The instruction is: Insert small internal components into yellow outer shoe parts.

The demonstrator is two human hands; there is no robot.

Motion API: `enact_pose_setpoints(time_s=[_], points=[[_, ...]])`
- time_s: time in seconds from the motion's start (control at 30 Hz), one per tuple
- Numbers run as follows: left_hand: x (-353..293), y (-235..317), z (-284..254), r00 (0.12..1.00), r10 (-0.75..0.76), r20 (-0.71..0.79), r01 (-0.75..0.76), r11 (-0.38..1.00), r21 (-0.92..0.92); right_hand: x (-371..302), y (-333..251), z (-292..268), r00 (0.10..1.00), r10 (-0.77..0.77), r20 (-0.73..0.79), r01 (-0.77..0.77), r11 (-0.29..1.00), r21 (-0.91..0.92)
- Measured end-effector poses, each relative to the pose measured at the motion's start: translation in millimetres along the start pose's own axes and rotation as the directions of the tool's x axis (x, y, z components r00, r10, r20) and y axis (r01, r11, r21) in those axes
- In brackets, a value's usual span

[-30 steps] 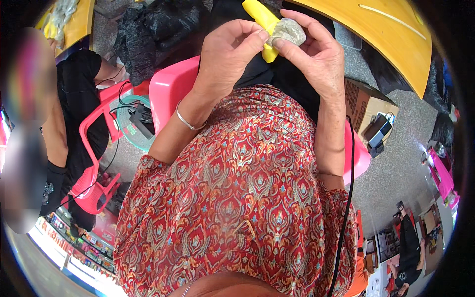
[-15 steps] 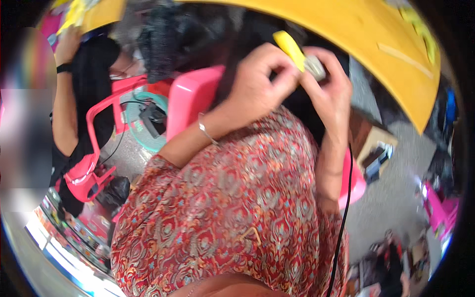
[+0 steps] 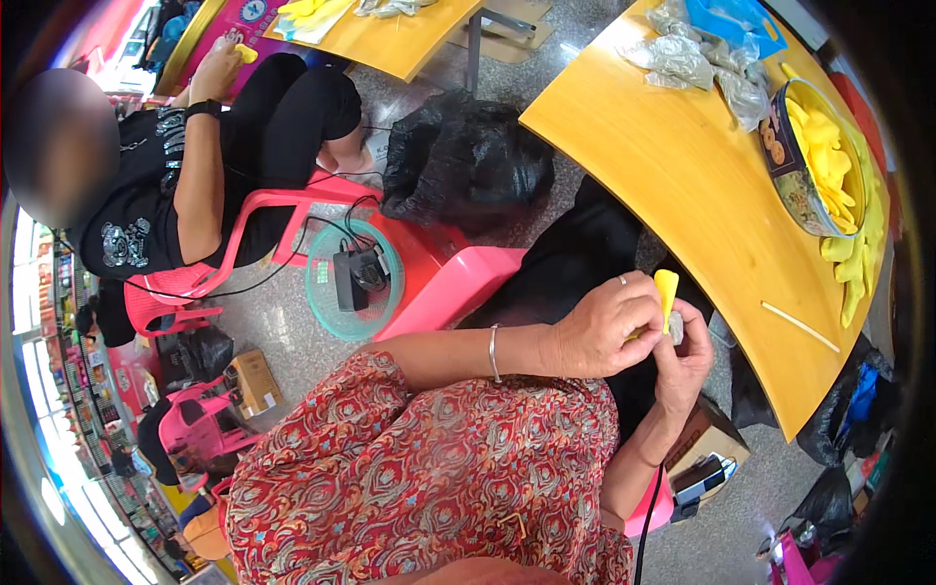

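My left hand [image 3: 606,330], with a bangle on its wrist, is closed in a pinch on a yellow flat strip [image 3: 667,289], whose rounded end sticks up between my two hands. Close against it, the fingers of my right hand [image 3: 684,359] are bent around a small greyish piece [image 3: 676,328]; its kind I cannot make out. Both hands meet above my lap, just off the near edge of the yellow table [image 3: 673,175]. My left fingers partly hide the lower part of the strip.
On the table are a round tin [image 3: 798,175] of yellow strips, clear bags [image 3: 673,57] of greyish stuff, a blue basket [image 3: 746,24] and a thin stick [image 3: 799,326]. At left, a co-worker's hand [image 3: 216,70] holds a yellow piece. A teal basket [image 3: 322,292] with cables stands nearby.
The view has swung, so more of the table, the tin and the co-worker shows now. My hands stay together, holding the yellow strip and greyish piece; the strip now points more upright.
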State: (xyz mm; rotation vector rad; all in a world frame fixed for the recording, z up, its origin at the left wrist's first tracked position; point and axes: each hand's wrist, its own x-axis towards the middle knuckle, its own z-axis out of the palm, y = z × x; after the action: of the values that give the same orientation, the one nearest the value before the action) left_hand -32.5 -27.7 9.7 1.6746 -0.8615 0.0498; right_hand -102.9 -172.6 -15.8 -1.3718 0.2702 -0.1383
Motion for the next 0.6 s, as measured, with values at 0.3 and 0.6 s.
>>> enact_pose_setpoints(time_s=[0.3, 0.6], points=[[-1, -35, 5, 0.812, -0.572, 0.112, 0.544, 0.675, -0.499, -1, 4, -2, 0.996, -0.027, -0.088, 0.026, 1.0, -0.017], [-12, -29, 15, 0.624, -0.626, 0.467, 0.635, 0.059, -0.77, 3, -5, 23, 0.946, -0.205, -0.252, 0.071, 0.887, -0.457]])
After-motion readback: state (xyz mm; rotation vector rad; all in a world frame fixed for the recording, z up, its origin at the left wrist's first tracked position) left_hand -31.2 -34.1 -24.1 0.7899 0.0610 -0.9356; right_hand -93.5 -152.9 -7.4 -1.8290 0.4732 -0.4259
